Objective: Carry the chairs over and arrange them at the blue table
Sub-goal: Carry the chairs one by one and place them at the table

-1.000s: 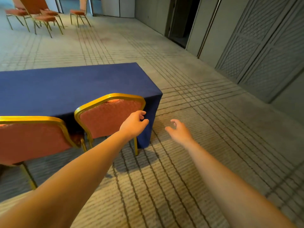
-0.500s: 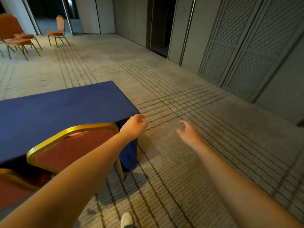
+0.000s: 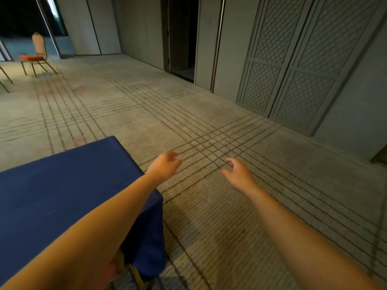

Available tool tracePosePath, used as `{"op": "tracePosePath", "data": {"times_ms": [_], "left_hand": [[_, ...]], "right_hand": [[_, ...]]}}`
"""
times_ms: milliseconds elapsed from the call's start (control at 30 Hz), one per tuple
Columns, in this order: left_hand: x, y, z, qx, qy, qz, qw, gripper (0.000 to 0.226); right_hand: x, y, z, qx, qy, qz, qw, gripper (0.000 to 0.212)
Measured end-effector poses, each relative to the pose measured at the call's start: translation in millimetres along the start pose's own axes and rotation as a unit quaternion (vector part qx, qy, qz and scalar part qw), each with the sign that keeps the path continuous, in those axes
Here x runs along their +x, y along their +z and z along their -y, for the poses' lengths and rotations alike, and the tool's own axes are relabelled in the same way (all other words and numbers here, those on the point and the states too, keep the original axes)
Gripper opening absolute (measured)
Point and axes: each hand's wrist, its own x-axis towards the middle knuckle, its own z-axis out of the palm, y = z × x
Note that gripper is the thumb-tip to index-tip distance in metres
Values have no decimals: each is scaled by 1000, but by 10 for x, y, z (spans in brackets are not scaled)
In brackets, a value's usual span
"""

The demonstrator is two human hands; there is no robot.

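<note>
The blue table (image 3: 62,185), draped in dark blue cloth, fills the lower left. Only a gold leg and a sliver of red seat of a chair (image 3: 134,273) at the table show under my left forearm. My left hand (image 3: 165,167) hangs past the table's right end, fingers loosely curled, holding nothing. My right hand (image 3: 238,174) hovers over the carpet to the right, fingers relaxed and empty. Another red chair with gold legs (image 3: 36,57) stands far off at the back left.
Patterned grey carpet (image 3: 209,206) stretches ahead and to the right. Grey panelled walls (image 3: 293,70) run along the right side, with a dark doorway (image 3: 182,38) at the back. Chair legs (image 3: 5,80) poke in at the left edge.
The view has swung up and to the right, so the two chairs at the table have dropped nearly out of sight. Both hands stay raised and empty, away from the chair back.
</note>
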Motion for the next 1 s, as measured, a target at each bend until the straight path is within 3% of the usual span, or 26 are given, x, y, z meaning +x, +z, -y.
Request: {"op": "tracePosePath", "data": {"times_ms": [233, 733, 1000], "left_hand": [[1265, -18, 50, 6, -32, -1, 999, 46], [4369, -400, 0, -27, -145, -96, 984, 43], [5742, -967, 530, -35, -201, -148, 968, 47]], "right_hand": [[1383, 7, 149, -16, -6, 6, 1000, 53], [5171, -299, 590, -64, -57, 123, 989, 55], [6946, 318, 1368, -72, -99, 206, 971, 55]]}}
